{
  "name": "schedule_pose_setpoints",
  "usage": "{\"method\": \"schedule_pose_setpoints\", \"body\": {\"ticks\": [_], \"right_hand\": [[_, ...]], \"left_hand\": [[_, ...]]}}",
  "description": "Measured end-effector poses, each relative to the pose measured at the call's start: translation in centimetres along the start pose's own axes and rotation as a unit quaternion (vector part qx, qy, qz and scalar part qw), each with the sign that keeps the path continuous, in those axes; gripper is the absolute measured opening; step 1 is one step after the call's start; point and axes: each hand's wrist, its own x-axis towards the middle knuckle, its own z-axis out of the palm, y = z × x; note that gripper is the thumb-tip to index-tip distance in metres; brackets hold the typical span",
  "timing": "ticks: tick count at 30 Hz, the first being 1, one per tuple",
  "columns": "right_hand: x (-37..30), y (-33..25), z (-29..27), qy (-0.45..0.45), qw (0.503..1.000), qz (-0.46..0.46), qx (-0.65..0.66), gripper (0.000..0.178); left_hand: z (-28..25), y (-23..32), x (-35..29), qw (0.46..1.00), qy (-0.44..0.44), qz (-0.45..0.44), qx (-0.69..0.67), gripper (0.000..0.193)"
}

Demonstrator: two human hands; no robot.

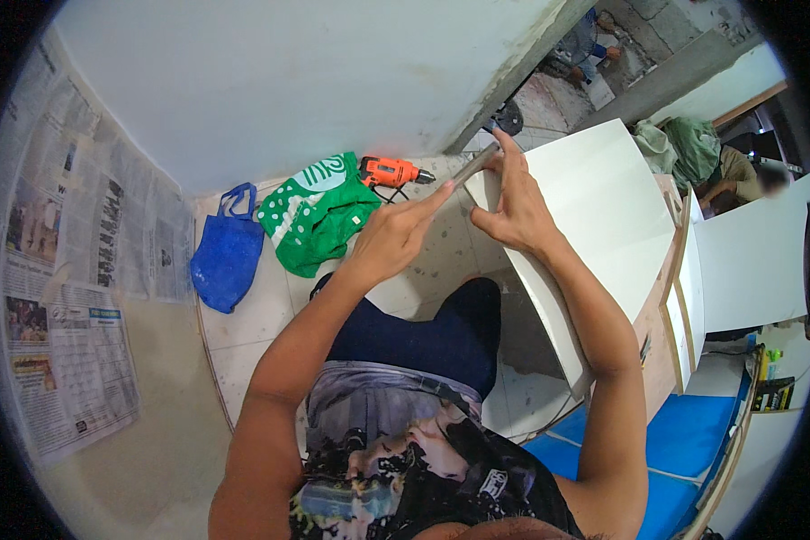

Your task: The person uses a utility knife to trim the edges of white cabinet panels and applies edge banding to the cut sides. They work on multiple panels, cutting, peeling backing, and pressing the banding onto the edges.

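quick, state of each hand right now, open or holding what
Left hand: closed on a thin grey strip.
Right hand: at the strip's far end, thumb spread; whether it grips cannot be told.

upper newspaper sheet [36, 211], left wall: dark headline letters above small print, beside a photograph; body text too fine to read.
middle newspaper sheets [144, 234]: pale columns of print, blurred.
lower newspaper sheet [76, 369]: a blue heading band across the top, small print in ruled blocks beneath, a yellow-lettered panel at the left edge.
green bag [315, 229], floor: large bold characters on a pale patch near its top, partly cut off by folds; white dots below.
printed shirt [396, 450]: a small white-lined emblem at the lower right, its lettering too small to read.
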Motion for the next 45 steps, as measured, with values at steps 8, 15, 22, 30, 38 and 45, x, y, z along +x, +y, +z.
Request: {"method": "schedule_pose_setpoints", "body": {"ticks": [8,15,22,30,38,45], "right_hand": [[0.1,-0.1,0.4,0.031,0.996,-0.01,0.086,0.119],[0.5,1.2,0.5,0.082,0.987,-0.135,0.026,0.121],[0.1,1.9,-0.5,0.053,0.976,-0.061,0.203,0.109],[2.3,7.7,-1.1,0.013,0.991,0.066,0.119,0.096],[2.4,8.1,-1.0,0.025,0.985,0.069,0.155,0.099],[2.3,7.7,-0.9,0.032,0.985,0.077,0.154,0.097]], "left_hand": [[1.3,-1.8,0.6,0.999,0.021,-0.018,-0.021,0.051],[1.5,-0.2,-0.5,0.999,0.02,-0.027,-0.022,0.052],[1.6,1.0,-1.8,0.998,0.062,0.014,-0.022,0.051],[2.9,5.4,-3.8,0.994,-0.089,-0.022,0.056,0.06],[2.8,5.6,-3.8,0.992,-0.108,0.029,0.062,0.065],[2.2,3.5,-1.7,0.991,-0.04,0.032,0.12,0.066]]}}
